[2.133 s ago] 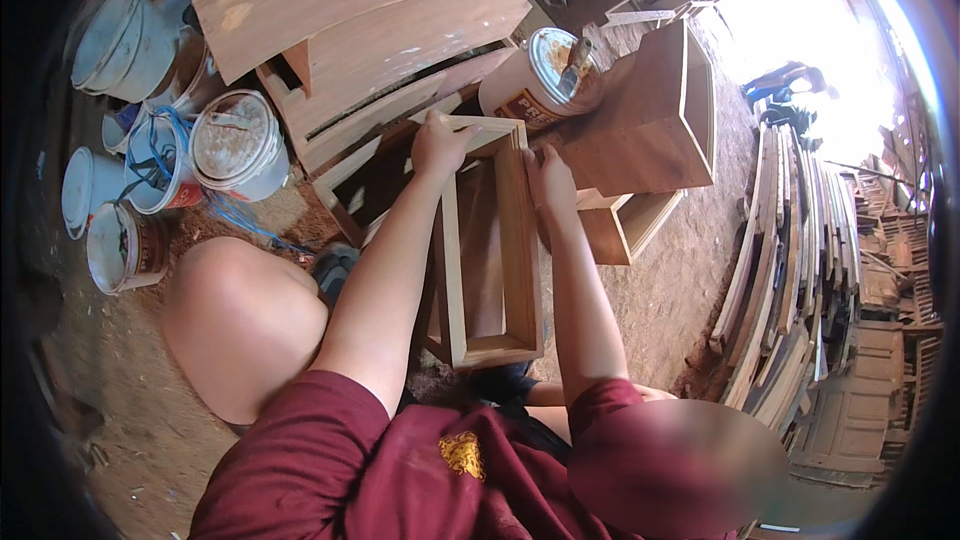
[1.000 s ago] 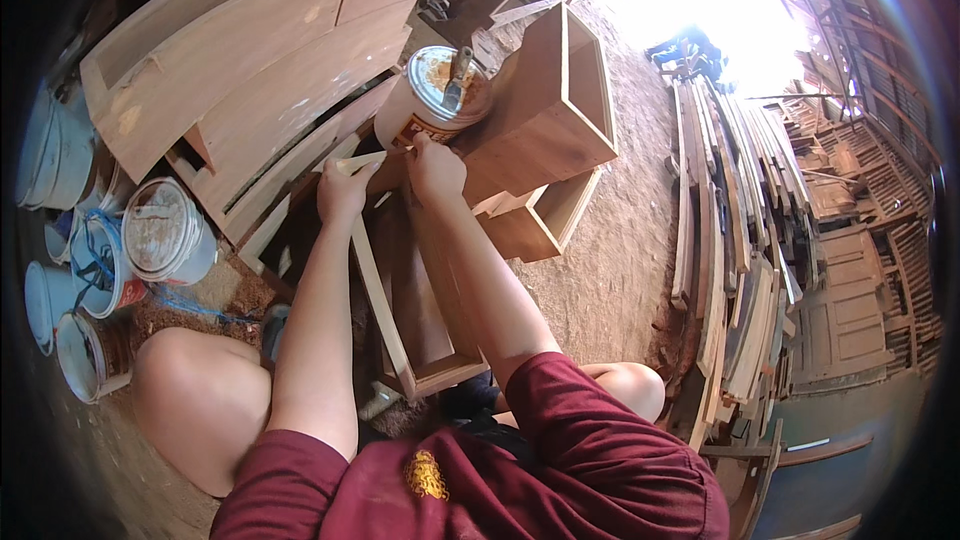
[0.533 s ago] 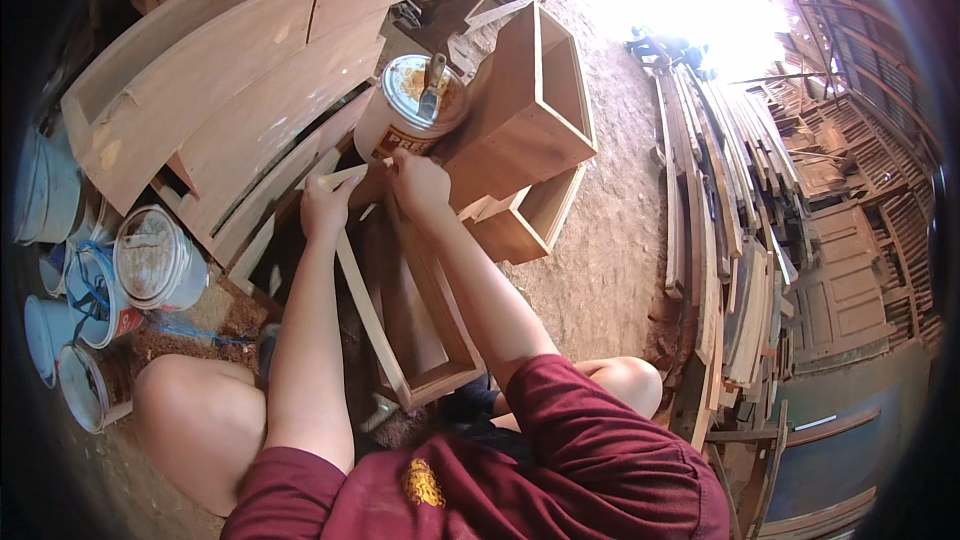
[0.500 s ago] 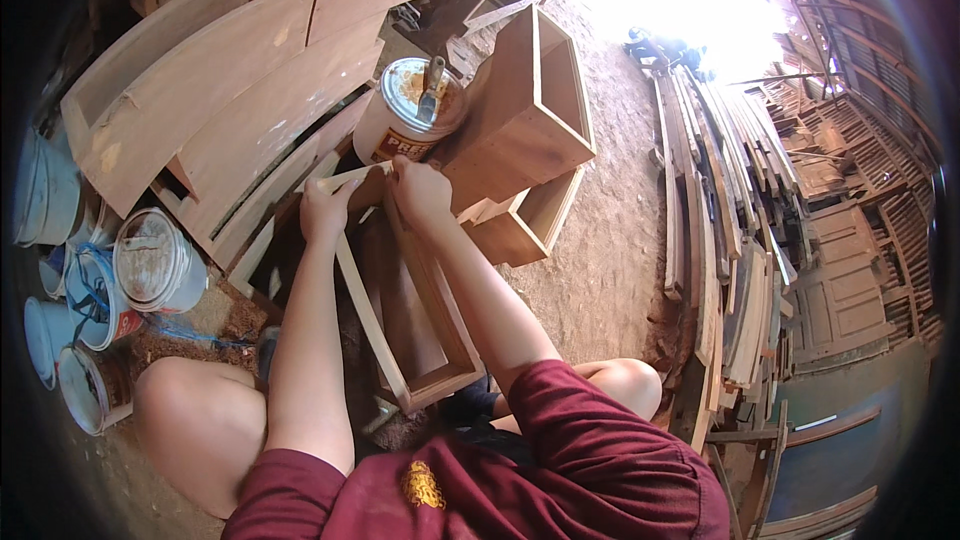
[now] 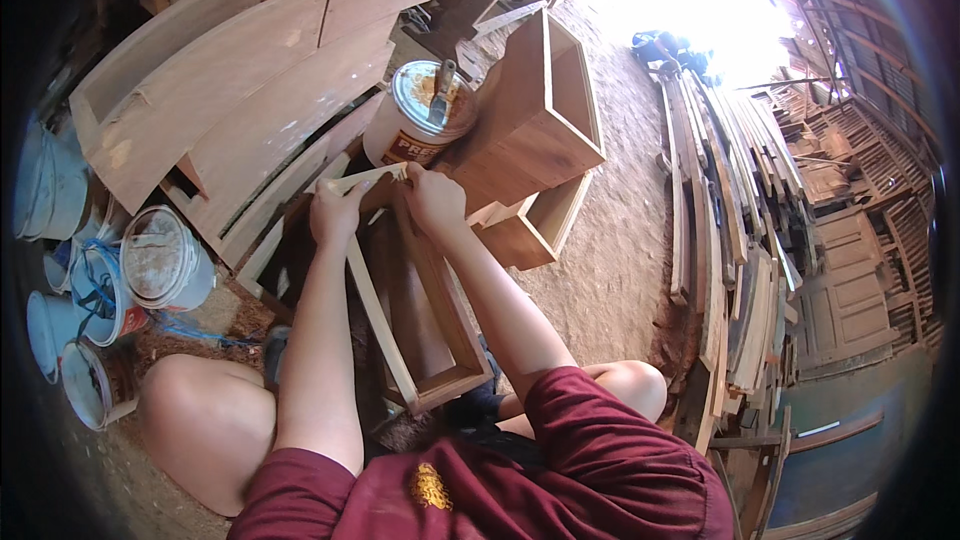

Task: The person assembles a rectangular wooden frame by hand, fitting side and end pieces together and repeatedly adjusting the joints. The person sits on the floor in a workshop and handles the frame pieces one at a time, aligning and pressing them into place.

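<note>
Left side: round, white plastic buckets [image 5: 168, 265], one holding tangled, blue plastic strands [image 5: 97, 290].
Right side: long, brown wooden planks [image 5: 703, 230], piled lengthwise.
Far end: dark-blue bundle [image 5: 668, 48], perhaps fabric, indistinct.

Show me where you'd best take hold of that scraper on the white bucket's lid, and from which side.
Probably by the scraper's narrow handle, from above: it points to the far side with nothing covering it, while the wider blade points to the near side. The right hand, the nearer one, is on the wooden box.
</note>
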`<control>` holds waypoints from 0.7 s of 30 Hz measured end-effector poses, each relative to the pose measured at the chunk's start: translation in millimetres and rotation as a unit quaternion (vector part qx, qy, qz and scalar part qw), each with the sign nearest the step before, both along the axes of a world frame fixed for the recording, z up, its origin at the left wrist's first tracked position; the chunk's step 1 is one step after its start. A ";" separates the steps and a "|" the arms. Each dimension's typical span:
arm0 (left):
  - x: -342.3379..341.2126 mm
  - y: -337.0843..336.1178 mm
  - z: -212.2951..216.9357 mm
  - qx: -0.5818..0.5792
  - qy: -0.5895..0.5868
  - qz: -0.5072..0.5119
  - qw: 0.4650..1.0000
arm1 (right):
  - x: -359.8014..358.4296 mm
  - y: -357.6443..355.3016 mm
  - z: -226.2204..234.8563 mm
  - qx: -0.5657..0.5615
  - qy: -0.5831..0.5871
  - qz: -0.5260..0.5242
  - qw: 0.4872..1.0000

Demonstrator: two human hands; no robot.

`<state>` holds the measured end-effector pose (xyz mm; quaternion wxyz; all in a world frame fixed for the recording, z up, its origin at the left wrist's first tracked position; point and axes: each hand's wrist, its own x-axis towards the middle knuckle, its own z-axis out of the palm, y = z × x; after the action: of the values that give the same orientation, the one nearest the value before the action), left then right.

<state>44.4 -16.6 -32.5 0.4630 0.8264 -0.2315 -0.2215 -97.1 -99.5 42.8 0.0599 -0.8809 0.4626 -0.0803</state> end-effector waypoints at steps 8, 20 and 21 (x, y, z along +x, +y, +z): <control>-10.2 -6.8 2.1 -0.016 0.009 -0.020 1.000 | 2.5 -23.3 -4.9 -0.024 -0.025 0.007 0.999; 0.8 -9.3 -16.1 0.020 0.004 -0.033 0.999 | -55.4 34.9 5.2 0.008 0.021 0.020 1.000; 2.6 -11.9 -24.9 0.011 0.024 -0.026 0.999 | -61.4 40.3 6.4 0.018 0.024 0.021 0.999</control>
<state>46.9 -28.5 -57.4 0.4535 0.8195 -0.2394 -0.2557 -158.6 -59.2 49.3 0.0661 -0.8906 0.4471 -0.0501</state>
